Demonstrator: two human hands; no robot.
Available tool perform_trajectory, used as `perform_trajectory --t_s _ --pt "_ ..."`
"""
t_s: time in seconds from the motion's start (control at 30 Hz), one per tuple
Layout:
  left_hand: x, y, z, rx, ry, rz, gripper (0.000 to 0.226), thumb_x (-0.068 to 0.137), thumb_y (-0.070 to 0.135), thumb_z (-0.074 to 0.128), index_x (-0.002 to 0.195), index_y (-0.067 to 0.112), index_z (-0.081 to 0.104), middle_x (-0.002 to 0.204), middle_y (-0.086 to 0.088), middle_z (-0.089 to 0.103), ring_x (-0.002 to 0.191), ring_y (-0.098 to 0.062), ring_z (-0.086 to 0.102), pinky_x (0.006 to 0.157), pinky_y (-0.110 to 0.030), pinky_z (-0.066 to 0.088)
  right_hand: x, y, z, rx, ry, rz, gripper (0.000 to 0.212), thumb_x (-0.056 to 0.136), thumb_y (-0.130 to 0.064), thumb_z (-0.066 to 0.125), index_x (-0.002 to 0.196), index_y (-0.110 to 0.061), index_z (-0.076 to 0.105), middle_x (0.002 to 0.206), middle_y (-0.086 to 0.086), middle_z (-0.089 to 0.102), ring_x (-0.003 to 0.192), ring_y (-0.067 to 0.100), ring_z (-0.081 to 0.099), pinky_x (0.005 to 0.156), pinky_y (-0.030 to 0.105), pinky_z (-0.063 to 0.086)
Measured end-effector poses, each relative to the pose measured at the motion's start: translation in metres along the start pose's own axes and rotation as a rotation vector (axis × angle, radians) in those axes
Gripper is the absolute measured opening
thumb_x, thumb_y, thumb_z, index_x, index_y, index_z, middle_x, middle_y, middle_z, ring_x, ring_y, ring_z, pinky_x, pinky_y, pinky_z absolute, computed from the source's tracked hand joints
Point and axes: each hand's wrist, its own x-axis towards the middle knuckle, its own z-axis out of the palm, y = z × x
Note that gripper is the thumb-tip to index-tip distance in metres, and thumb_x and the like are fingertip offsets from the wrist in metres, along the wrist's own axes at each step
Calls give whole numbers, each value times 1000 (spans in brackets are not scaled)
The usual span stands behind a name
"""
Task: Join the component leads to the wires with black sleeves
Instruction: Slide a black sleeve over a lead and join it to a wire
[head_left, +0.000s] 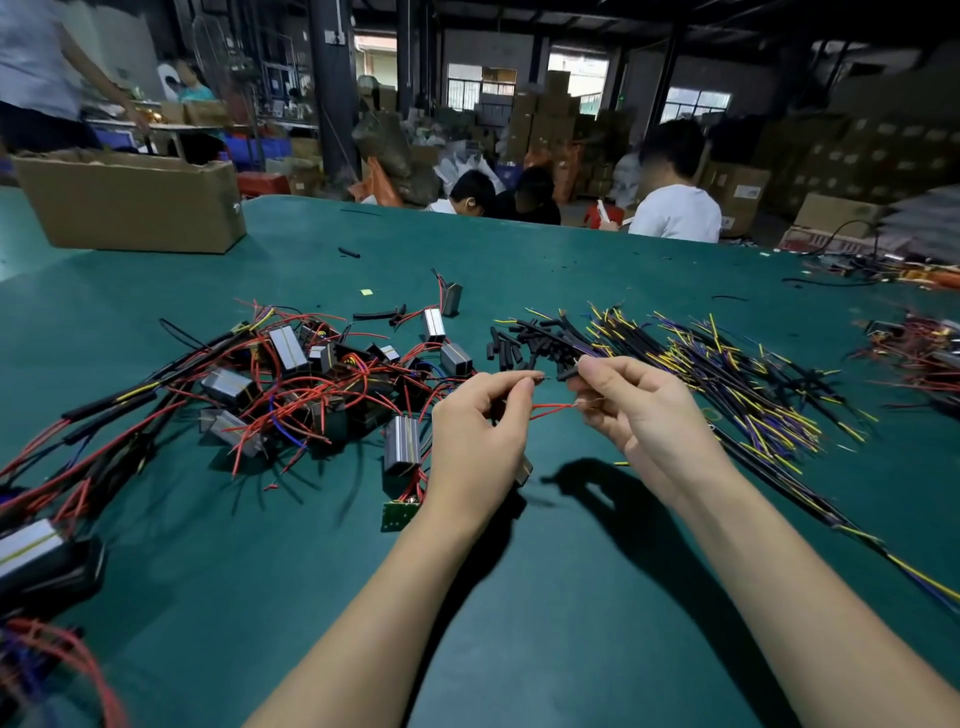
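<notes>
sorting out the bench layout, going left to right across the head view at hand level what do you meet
pile of components with red leads → left hand → red lead → right hand → spread of black-sleeved wires → tangle of red wires at the table's right edge

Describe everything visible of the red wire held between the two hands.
The red wire is a thin, flexible lead with red insulation that looks like plastic. It runs in a shallow curve between the left hand and the right hand, above the green table. Its right end looks stripped to a bare, pale metal tip at the right hand's fingers. Its left end goes in under the left hand's curled fingers, so its origin is hidden. Both hands pinch it; it hangs clear of the tabletop.
</notes>
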Motion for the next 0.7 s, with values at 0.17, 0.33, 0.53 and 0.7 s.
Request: perform_trajectory --t_s 0.17,0.33,0.53,0.7 --pt "-1 2 0 24 -15 14 15 91 11 60 95 13 74 79 2 72 62 -8 62 64 -21 50 0 2 5 43 18 0 8 84 -15 64 77 -11 62 67 0 68 55 6 57 57 15 48" --pt "0 2 0 34 7 17 14 91 12 61 93 12 74 67 8 67 57 -6 58 63 -24 50 0 1 7 34 52 16 14 87 -15 65 74 -11 59 64 -1 66 54 6 56 55 15 47" --pt "1 1 0 36 7 20 14 91 11 61 94 12 74 62 8 64 50 -6 54 57 -22 48 -2 1 9 59 62 24 17 88 -14 64 72 -11 58 62 0 66 52 7 55 53 15 47" --pt "2 1 0 44 11 26 14 91 11 61 95 12 74 60 8 63 47 -4 55 55 -21 49 -1 -1 9 61 74 9 17 88 -15 65 73 -11 58 62 -1 66 52 6 55 53 15 46"
